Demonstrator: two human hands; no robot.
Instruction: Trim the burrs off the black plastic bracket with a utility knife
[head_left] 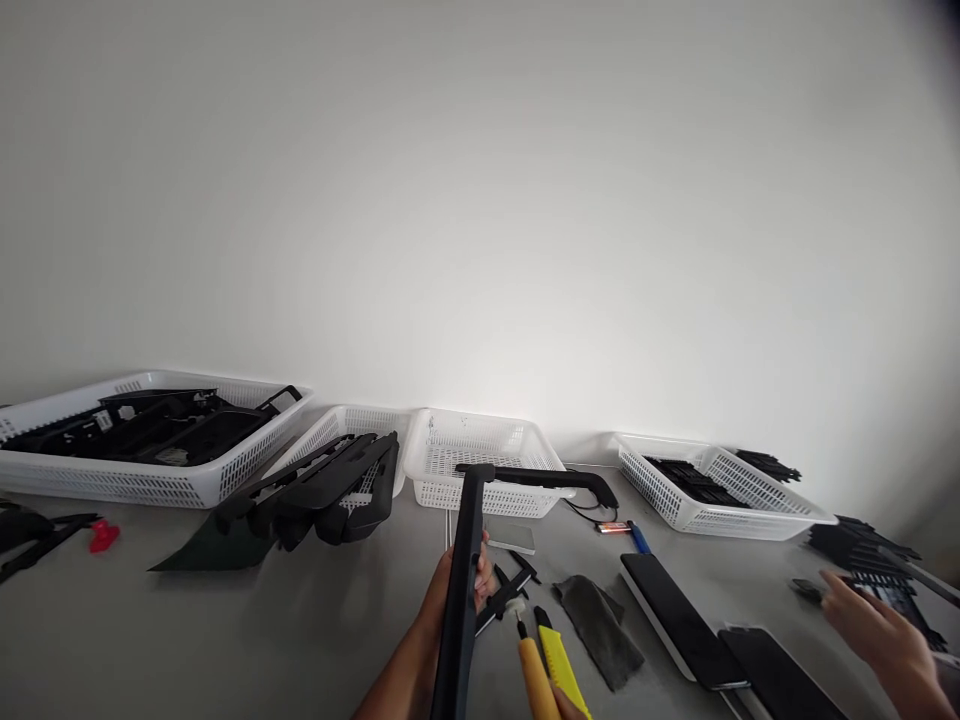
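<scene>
My left hand (480, 580) is wrapped round the upright leg of a black L-shaped plastic trim piece (463, 560), whose other arm reaches right across the front of a white basket. At the bottom edge, a small part of my right hand (568, 704) shows, closed on a yellow-handled tool (536, 682). Its thin dark shaft points up toward a small whitish piece (516, 606) near the trim. A yellow utility knife (559, 658) lies just right of the tool. Behind my left hand is a black caliper (504, 596), partly hidden by the trim.
White baskets (202, 490) line the wall, several holding black parts. Dark trim pieces (322, 490) lean over one. A grey cloth (600, 625), two dark flat slabs (679, 615) and a red piece (103, 535) lie around. A co-worker's blurred hand (881, 630) is at far right.
</scene>
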